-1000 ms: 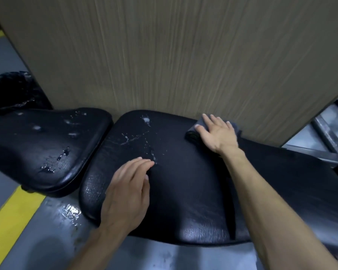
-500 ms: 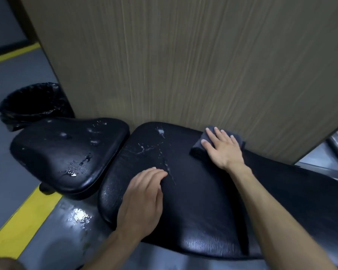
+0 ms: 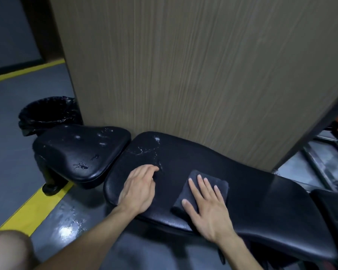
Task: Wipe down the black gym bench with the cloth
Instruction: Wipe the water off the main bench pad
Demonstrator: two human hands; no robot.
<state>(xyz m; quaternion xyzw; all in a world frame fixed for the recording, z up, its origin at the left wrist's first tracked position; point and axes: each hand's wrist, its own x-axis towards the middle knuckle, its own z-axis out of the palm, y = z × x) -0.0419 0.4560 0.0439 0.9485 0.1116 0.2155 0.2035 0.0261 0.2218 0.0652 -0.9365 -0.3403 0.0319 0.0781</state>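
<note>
the right hand (image 3: 209,209) lies open, fingers spread, pressing the folded dark grey cloth (image 3: 215,184) flat onto the long black padded bench (image 3: 271,199) for full contact. the left hand (image 3: 139,190) rests open, palm down, holding nothing, probably bracing the body.

Glossy leather-like bench (image 3: 261,191), matt cloth (image 3: 203,190), woodgrain panel (image 3: 183,75)

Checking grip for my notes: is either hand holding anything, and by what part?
Nothing gripped: right hand presses flat on the cloth's top; left hand rests bare on the bench.
</note>
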